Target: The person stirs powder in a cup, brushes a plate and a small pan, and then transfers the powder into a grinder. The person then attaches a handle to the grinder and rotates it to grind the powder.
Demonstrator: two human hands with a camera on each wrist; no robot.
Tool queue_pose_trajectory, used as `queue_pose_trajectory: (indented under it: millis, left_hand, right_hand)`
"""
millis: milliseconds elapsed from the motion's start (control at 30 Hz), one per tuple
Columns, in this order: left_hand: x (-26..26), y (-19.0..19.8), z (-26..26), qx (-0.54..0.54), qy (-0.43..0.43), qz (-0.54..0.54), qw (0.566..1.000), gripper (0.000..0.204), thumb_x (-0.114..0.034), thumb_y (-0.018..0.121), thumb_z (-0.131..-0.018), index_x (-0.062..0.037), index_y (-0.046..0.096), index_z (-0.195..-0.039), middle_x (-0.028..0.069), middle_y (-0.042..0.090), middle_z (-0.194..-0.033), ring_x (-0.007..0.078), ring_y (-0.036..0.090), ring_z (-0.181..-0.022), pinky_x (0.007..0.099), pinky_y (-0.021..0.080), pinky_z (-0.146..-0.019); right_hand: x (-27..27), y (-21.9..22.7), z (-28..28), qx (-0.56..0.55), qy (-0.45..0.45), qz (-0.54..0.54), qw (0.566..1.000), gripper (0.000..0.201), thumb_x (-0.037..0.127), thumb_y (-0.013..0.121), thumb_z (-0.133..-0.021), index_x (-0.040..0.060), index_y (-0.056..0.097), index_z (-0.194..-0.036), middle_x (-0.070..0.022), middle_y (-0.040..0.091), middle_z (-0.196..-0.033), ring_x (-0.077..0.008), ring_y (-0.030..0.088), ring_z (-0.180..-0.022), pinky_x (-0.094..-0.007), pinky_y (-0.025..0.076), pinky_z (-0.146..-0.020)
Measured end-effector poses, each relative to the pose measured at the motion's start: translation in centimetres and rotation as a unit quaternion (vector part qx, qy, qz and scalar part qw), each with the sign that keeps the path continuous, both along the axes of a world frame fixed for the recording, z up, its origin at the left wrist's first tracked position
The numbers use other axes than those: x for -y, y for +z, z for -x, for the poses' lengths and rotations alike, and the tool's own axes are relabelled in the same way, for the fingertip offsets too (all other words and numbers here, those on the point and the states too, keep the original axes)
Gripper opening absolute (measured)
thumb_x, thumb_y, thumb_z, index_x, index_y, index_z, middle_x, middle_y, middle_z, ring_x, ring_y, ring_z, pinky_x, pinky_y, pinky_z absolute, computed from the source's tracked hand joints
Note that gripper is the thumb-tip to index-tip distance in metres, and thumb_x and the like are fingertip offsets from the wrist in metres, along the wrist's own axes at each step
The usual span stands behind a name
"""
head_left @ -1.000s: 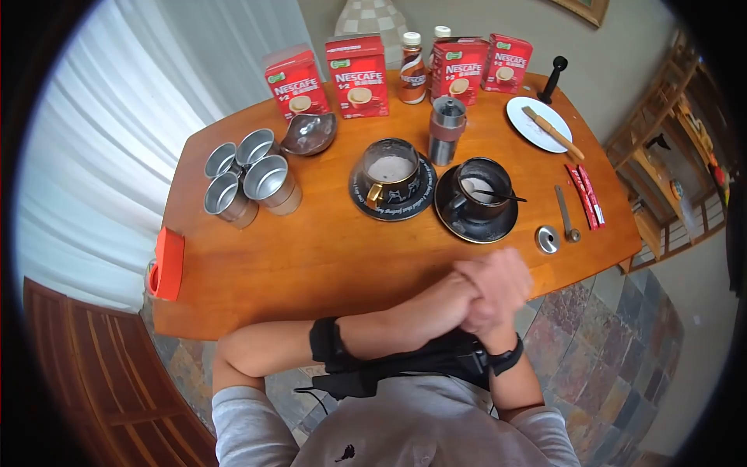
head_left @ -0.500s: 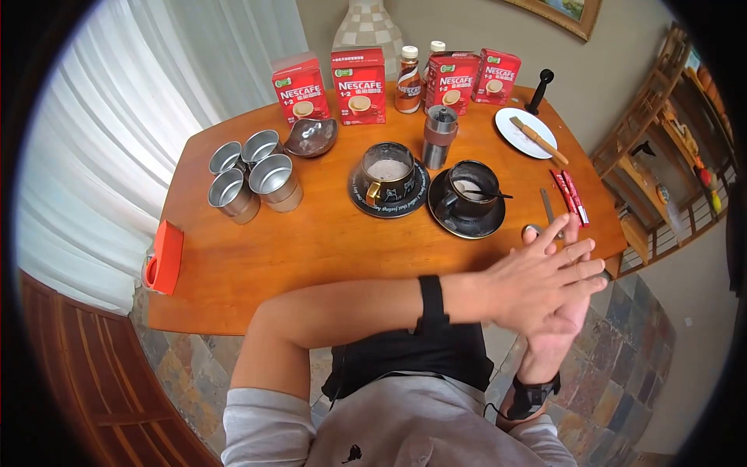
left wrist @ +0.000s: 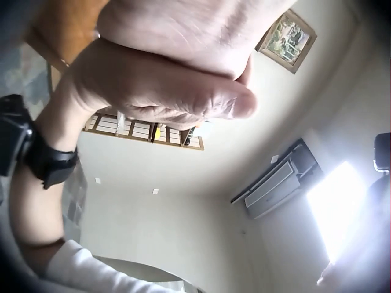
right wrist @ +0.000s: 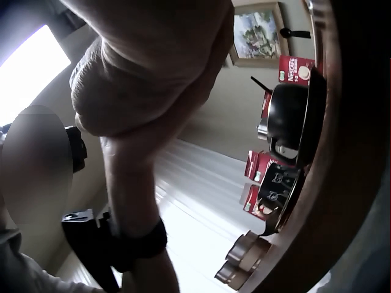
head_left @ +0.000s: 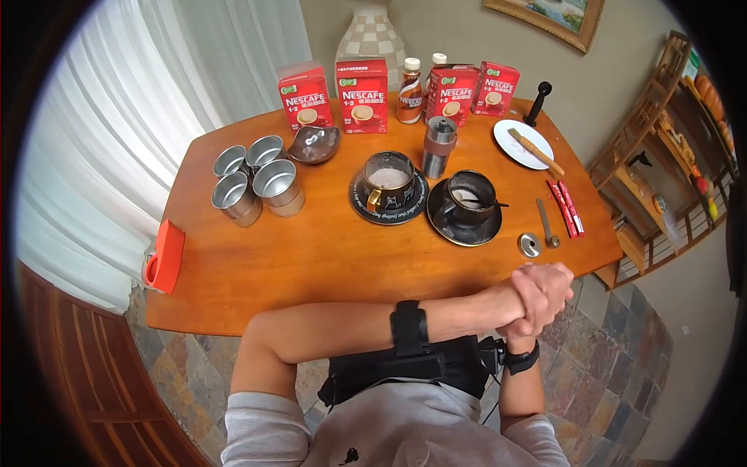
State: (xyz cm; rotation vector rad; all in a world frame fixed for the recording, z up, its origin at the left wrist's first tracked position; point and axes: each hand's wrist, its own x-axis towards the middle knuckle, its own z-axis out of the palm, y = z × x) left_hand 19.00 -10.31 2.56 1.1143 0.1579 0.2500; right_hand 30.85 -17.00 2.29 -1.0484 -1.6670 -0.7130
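My two hands are clasped together in front of the table's near right edge, holding nothing else. The left hand (head_left: 504,305) reaches in from the left and is folded with the right. In the left wrist view the right hand (left wrist: 159,79) curls round it, thumb laid across. Much of each hand's fingers is hidden in the clasp. Nearest beyond them lie a round steel lid (head_left: 530,245) and a metal crank handle (head_left: 547,222). A black cup (head_left: 469,194) with a dark spoon stands on a saucer. Left of it, a gold-handled black cup (head_left: 389,180) holds something pale.
A steel-and-brown hand grinder (head_left: 438,152) stands behind the cups. Red sachets (head_left: 566,208) and a white plate (head_left: 513,152) with a brush lie right. Several metal cups (head_left: 278,187), a dark bowl (head_left: 315,145) and an orange-red holder (head_left: 166,257) are left. Red coffee boxes (head_left: 363,97) line the back.
Half a second ago the left hand lay with spread fingers across the right, farther over the table's right corner. Now both have drawn back leftward and the fingers have folded into a clasp.
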Motion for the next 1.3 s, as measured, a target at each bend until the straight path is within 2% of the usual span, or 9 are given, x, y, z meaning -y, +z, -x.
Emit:
queue_pose_trajectory:
  millis: [133,200,300,367,433,500,700,900,1300]
  left_hand:
    - [-0.3,1.1,1.6,-0.065,0.046,-0.078,0.994,0.024,-0.022,0.049,-0.101,-0.0073,0.059,-0.084,0.0017,0.062,-0.084,0.0160,0.061,-0.082,0.0338,0.044,-0.071]
    - [-0.3,3.3,3.4,-0.113,0.118,-0.126,0.978,0.037,-0.029,0.050,-0.107,0.0004,0.065,-0.089,0.0042,0.067,-0.083,0.0198,0.067,-0.083,0.0351,0.049,-0.074]
    - [-2.5,3.9,9.0,-0.009,0.210,-0.339,0.917,0.035,-0.032,0.055,-0.110,-0.0036,0.069,-0.094,0.0024,0.069,-0.087,0.0101,0.063,-0.082,0.0295,0.051,-0.074]
    - [-3.5,6.2,13.6,-0.203,0.283,-0.400,0.848,0.029,-0.028,0.061,-0.109,-0.0027,0.071,-0.100,0.0037,0.074,-0.095,0.0107,0.067,-0.089,0.0285,0.054,-0.081]
    - [-5.8,4.4,17.0,-0.265,0.379,-0.369,0.807,0.028,-0.029,0.062,-0.108,-0.0020,0.068,-0.101,0.0034,0.072,-0.090,0.0099,0.066,-0.086,0.0268,0.054,-0.079]
    - [-7.9,2.6,20.2,-0.358,0.379,-0.385,0.762,0.029,-0.030,0.061,-0.109,-0.0017,0.065,-0.104,0.0031,0.070,-0.084,0.0083,0.066,-0.077,0.0255,0.053,-0.069]
    - [-11.3,1.8,20.5,-0.467,0.381,-0.249,0.758,0.032,-0.033,0.057,-0.110,-0.0018,0.062,-0.102,0.0027,0.067,-0.074,0.0093,0.062,-0.055,0.0248,0.046,-0.046]
    - [-16.1,-0.6,20.6,-0.414,0.348,-0.105,0.835,0.032,-0.031,0.059,-0.109,-0.0030,0.059,-0.094,0.0093,0.069,-0.065,0.0137,0.061,-0.042,0.0242,0.041,-0.034]
    - [-16.0,-1.2,21.2,-0.321,0.358,0.024,0.876,0.023,-0.023,0.068,-0.104,-0.0050,0.059,-0.093,0.0094,0.067,-0.064,0.0133,0.060,-0.043,0.0211,0.043,-0.035]
  right_hand:
    - [-2.4,0.9,0.4,-0.014,0.015,-0.025,0.999,0.049,0.035,0.041,-0.106,0.0023,0.069,-0.081,-0.0111,0.060,-0.069,-0.0292,0.057,-0.059,-0.0392,0.040,-0.054]
    - [-3.6,-0.3,-1.0,-0.105,0.025,0.001,0.994,0.048,0.033,0.044,-0.106,0.0019,0.066,-0.077,-0.0118,0.059,-0.068,-0.0287,0.055,-0.057,-0.0378,0.039,-0.053]
    - [-4.2,-2.8,-1.7,-0.293,-0.026,0.071,0.953,0.057,0.032,0.043,-0.112,0.0008,0.059,-0.067,-0.0089,0.057,-0.062,-0.0191,0.052,-0.052,-0.0315,0.037,-0.051]
    - [-4.0,-4.1,-2.0,-0.438,0.000,0.111,0.892,0.062,0.033,0.042,-0.114,0.0005,0.058,-0.064,-0.0063,0.055,-0.059,-0.0137,0.051,-0.052,-0.0291,0.036,-0.051]
    - [-3.9,-4.6,-2.1,-0.448,0.000,0.133,0.884,0.066,0.037,0.041,-0.115,0.0003,0.058,-0.063,-0.0029,0.055,-0.057,-0.0094,0.049,-0.051,-0.0280,0.035,-0.051]
    - [-4.0,-4.4,-2.1,-0.465,0.003,0.161,0.871,0.065,0.036,0.043,-0.115,0.0004,0.059,-0.064,-0.0030,0.056,-0.056,-0.0093,0.049,-0.051,-0.0277,0.035,-0.051]
    - [-4.5,-4.2,-1.9,-0.459,0.034,0.219,0.860,0.055,0.028,0.054,-0.112,-0.0002,0.061,-0.066,-0.0027,0.056,-0.057,-0.0089,0.051,-0.052,-0.0282,0.037,-0.051]
    - [-4.7,-3.6,-2.0,-0.413,0.032,0.294,0.861,0.051,0.028,0.057,-0.110,-0.0005,0.064,-0.069,-0.0021,0.055,-0.056,-0.0099,0.052,-0.051,-0.0292,0.038,-0.050]
    - [-5.3,-3.8,-1.9,-0.390,0.034,0.332,0.858,0.046,0.026,0.063,-0.107,-0.0010,0.065,-0.070,-0.0033,0.054,-0.055,-0.0104,0.051,-0.051,-0.0296,0.037,-0.051]
